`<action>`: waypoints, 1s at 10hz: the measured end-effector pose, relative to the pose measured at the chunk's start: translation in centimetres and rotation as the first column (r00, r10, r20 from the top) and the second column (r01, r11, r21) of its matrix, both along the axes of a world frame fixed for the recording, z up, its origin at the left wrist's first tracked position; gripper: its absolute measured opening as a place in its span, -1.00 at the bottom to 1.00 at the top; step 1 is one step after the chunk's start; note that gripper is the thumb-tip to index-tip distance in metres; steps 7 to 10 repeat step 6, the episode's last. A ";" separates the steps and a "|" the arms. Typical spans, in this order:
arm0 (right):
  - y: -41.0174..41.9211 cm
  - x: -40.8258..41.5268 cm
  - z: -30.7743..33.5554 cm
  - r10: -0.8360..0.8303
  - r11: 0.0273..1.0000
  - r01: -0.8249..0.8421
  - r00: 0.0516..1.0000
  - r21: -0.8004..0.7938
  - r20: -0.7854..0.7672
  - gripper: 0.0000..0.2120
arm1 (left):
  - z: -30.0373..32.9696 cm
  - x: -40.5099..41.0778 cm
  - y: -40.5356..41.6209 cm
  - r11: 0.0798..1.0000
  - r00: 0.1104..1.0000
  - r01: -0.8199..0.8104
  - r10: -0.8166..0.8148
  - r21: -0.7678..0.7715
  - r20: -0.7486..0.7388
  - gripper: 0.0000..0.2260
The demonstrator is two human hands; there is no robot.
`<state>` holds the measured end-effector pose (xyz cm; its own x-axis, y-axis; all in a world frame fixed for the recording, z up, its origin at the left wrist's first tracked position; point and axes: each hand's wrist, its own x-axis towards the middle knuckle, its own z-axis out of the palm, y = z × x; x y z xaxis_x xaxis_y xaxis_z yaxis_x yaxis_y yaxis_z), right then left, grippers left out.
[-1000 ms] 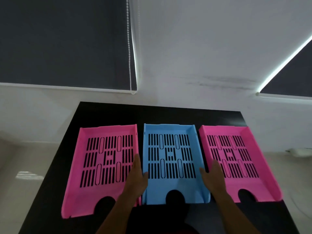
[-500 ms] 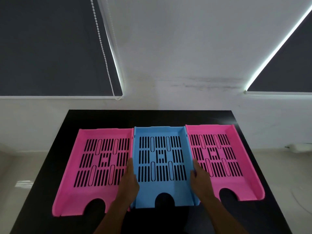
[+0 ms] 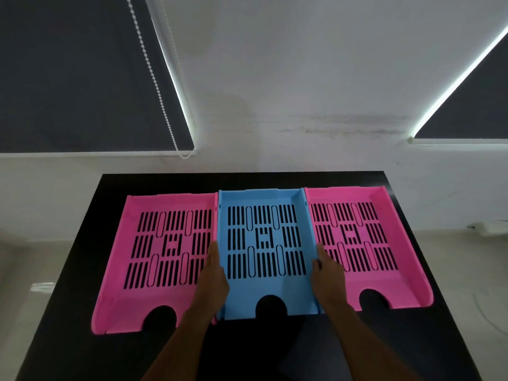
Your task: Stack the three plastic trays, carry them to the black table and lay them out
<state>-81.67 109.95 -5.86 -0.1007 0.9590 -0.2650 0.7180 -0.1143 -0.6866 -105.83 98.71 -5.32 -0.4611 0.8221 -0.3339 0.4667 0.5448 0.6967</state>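
Side by side, two pink trays (image 3: 170, 243) (slotted), left hand (image 3: 213, 279), right hand (image 3: 327, 276) clamping one blue tray (image 3: 265, 287)

No text, label, brand, number or sign can be read anywhere in the view; all the surfaces here carry no writing.

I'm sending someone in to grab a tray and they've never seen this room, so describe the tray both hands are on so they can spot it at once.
Find the black table against the white wall. Three slotted plastic trays lie on it side by side in a row. The one wanted is the blue tray in the middle, with the left hand and right hand on its sides; both its neighbours are pink.
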 end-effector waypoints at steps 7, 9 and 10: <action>4.4 -2.0 3.4 0.012 0.999 -0.013 1.000 -0.049 -0.017 -0.72 | 1.0 -1.6 4.0 0.994 0.998 -0.047 0.051 0.101 -0.042 -0.31; 4.4 -2.0 3.4 0.012 0.999 -0.013 1.000 -0.049 -0.017 -0.72 | 1.0 -1.6 4.0 0.994 0.998 -0.047 0.051 0.101 -0.042 -0.31; 4.4 -2.0 3.4 0.012 0.999 -0.013 1.000 -0.049 -0.017 -0.72 | 1.0 -1.6 4.0 0.994 0.998 -0.047 0.051 0.101 -0.042 -0.31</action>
